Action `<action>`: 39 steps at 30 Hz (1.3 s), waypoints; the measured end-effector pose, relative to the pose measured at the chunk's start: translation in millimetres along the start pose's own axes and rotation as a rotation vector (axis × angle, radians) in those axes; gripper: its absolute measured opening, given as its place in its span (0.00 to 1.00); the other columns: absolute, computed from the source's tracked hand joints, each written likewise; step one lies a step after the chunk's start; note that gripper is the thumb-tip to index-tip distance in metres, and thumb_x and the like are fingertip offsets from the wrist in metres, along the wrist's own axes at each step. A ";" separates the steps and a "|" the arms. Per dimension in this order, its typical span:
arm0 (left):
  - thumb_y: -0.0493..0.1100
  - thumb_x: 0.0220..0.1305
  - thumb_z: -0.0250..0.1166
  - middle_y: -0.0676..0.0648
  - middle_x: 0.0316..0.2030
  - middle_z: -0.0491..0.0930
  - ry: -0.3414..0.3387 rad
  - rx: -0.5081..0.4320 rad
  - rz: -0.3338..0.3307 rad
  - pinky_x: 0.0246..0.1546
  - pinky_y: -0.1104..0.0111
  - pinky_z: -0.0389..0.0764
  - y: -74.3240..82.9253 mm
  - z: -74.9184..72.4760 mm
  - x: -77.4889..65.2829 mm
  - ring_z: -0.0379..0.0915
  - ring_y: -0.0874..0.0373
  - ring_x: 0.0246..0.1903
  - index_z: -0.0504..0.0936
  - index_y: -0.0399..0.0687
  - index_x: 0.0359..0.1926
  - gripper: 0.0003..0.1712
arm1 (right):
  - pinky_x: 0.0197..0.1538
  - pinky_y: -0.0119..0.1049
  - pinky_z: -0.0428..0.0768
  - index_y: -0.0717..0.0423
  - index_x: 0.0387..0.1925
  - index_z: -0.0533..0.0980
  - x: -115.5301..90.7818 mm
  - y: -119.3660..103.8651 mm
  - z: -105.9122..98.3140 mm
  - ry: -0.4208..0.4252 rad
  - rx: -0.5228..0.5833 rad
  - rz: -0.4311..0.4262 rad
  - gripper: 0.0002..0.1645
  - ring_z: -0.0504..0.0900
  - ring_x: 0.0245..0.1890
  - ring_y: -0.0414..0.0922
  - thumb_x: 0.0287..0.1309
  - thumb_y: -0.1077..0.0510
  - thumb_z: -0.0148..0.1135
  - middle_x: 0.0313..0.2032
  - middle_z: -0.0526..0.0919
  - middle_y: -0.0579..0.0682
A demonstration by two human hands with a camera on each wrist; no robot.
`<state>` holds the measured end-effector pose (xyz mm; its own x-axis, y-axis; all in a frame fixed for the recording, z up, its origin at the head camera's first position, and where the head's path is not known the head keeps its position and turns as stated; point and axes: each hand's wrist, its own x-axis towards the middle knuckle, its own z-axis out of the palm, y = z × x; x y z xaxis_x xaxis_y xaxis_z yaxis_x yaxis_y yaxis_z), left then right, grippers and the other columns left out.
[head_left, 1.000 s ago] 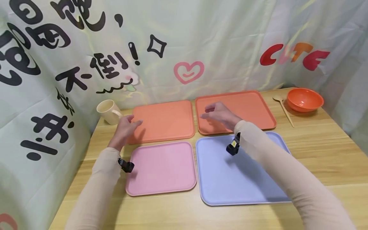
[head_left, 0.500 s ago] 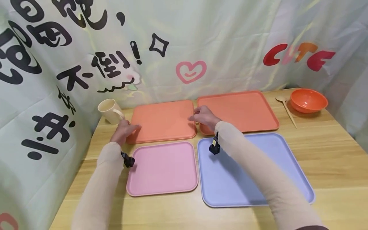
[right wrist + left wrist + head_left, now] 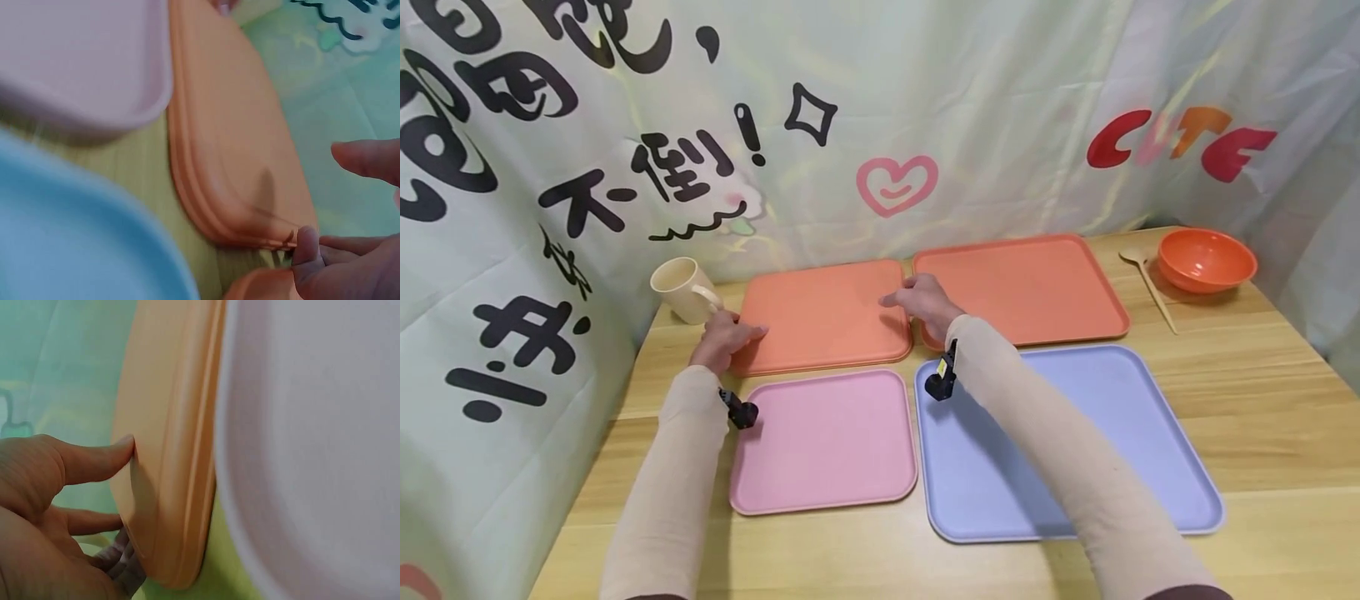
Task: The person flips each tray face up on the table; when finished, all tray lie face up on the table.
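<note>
An orange tray (image 3: 823, 317) lies face down at the back left, its stepped rim showing in both wrist views. My left hand (image 3: 721, 337) is at its left edge; the thumb reaches over the top and the other fingers lie at the rim. At the opposite edge is my right hand (image 3: 925, 302), fingertips (image 3: 306, 240) right at the rim and thumb (image 3: 356, 156) held up over the tray. A second orange tray (image 3: 1030, 287) lies partly behind the right hand. A beige mug (image 3: 679, 292) stands just beyond the left fingers.
In front lie a pink tray (image 3: 823, 442) and a larger blue tray (image 3: 1075, 450), which the right forearm crosses. A wooden spoon (image 3: 1150, 287) and an orange bowl (image 3: 1206, 260) are at the back right. A printed curtain (image 3: 1000, 125) hangs behind the table (image 3: 1262, 417).
My right hand has moved left from over the right orange tray to the left one's right edge. My left hand has lowered slightly to its left edge. The trays have stayed put.
</note>
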<state>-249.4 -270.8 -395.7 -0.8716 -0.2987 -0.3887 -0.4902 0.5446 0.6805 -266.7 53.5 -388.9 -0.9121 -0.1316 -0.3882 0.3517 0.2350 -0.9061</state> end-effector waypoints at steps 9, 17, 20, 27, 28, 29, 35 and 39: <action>0.39 0.69 0.64 0.33 0.72 0.55 -0.012 -0.234 -0.084 0.72 0.55 0.58 2.0 2.8 4.5 0.55 0.42 0.67 0.51 0.31 0.75 0.43 | 0.45 0.39 0.67 0.62 0.48 0.71 -1.8 -1.6 -4.9 0.006 0.255 0.066 0.21 0.67 0.38 0.49 0.58 0.59 0.71 0.36 0.67 0.50; 0.37 0.68 0.63 0.35 0.75 0.50 -0.058 -0.364 -0.059 0.75 0.55 0.49 2.2 -3.0 0.5 0.45 0.44 0.73 0.45 0.34 0.78 0.47 | 0.60 0.35 0.71 0.63 0.72 0.57 -7.3 -8.4 -5.4 0.013 0.395 0.075 0.45 0.68 0.52 0.46 0.58 0.63 0.69 0.54 0.70 0.50; 0.37 0.67 0.63 0.37 0.74 0.52 -0.036 -0.388 -0.050 0.74 0.55 0.52 3.8 -4.4 -1.4 0.48 0.46 0.70 0.49 0.34 0.77 0.44 | 0.55 0.33 0.70 0.63 0.71 0.58 -9.3 -9.7 -5.9 -0.002 0.414 0.062 0.43 0.67 0.47 0.45 0.59 0.63 0.68 0.50 0.70 0.48; 0.40 0.68 0.64 0.39 0.74 0.53 0.002 -0.431 -0.038 0.73 0.56 0.54 11.6 -6.0 -9.0 0.51 0.48 0.68 0.54 0.36 0.76 0.42 | 0.62 0.34 0.70 0.63 0.70 0.60 -14.4 -15.3 -9.3 -0.011 0.417 0.023 0.41 0.69 0.56 0.44 0.59 0.63 0.68 0.58 0.71 0.51; 0.40 0.68 0.63 0.40 0.74 0.53 0.005 -0.441 -0.034 0.73 0.56 0.54 12.4 -6.2 -9.9 0.51 0.49 0.69 0.53 0.36 0.77 0.42 | 0.62 0.34 0.70 0.63 0.67 0.64 -15.0 -16.5 -9.5 -0.004 0.412 0.018 0.37 0.70 0.54 0.44 0.59 0.63 0.68 0.55 0.73 0.51; 0.41 0.69 0.63 0.40 0.74 0.53 0.010 -0.453 -0.032 0.74 0.56 0.53 13.2 -6.2 -10.8 0.51 0.49 0.69 0.53 0.37 0.77 0.43 | 0.61 0.35 0.71 0.63 0.63 0.66 -15.3 -17.5 -9.9 -0.002 0.411 0.012 0.33 0.71 0.52 0.44 0.59 0.63 0.69 0.51 0.74 0.50; 0.43 0.68 0.63 0.42 0.74 0.53 0.053 -0.502 -0.023 0.74 0.56 0.53 18.6 -6.2 -16.4 0.50 0.50 0.70 0.54 0.38 0.77 0.43 | 0.64 0.36 0.69 0.61 0.71 0.63 -19.2 -23.7 -13.8 0.004 0.430 -0.011 0.40 0.71 0.51 0.42 0.60 0.61 0.69 0.58 0.73 0.49; 0.44 0.68 0.64 0.42 0.75 0.54 0.086 -0.540 -0.015 0.74 0.59 0.53 21.0 -8.2 -19.4 0.51 0.51 0.71 0.54 0.38 0.77 0.43 | 0.70 0.38 0.66 0.58 0.77 0.56 -24.0 -27.4 -16.2 -0.008 0.432 -0.016 0.48 0.68 0.67 0.46 0.60 0.60 0.69 0.72 0.65 0.55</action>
<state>-242.9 -260.0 -368.7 -0.8508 -0.3785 -0.3645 -0.4179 0.0667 0.9060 -257.9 65.8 -352.1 -0.9171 -0.1394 -0.3735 0.3951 -0.1916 -0.8985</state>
